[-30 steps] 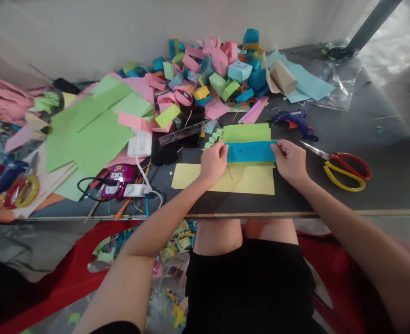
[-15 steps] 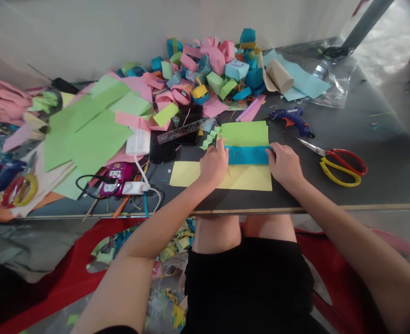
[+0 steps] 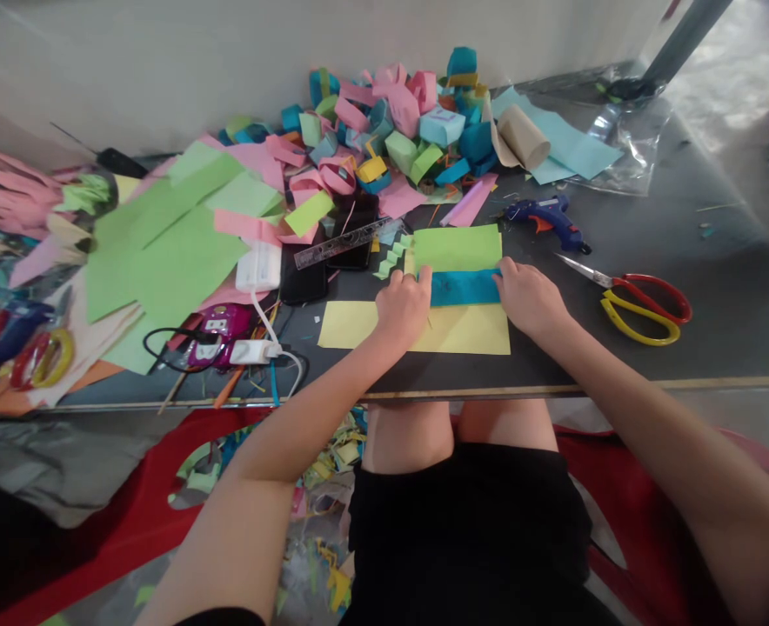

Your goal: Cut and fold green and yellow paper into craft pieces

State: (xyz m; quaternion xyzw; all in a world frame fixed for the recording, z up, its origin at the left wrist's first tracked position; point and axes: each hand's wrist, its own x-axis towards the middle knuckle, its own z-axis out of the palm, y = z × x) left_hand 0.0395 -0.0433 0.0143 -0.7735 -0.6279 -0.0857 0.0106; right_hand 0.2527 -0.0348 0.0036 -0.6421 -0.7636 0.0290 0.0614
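Lying nine-to-three o'clock lengthwise, the blue strip [image 3: 466,289] is pinched at three by the right hand [image 3: 531,297] and touched at nine by the left hand [image 3: 403,308], whose grip cannot be told.

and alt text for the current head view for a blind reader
The left hand and right hand touch opposite ends of a blue strip between lime paper and yellow paper on a table. Scissors and a glue gun lie to the right; paper loops are piled behind.
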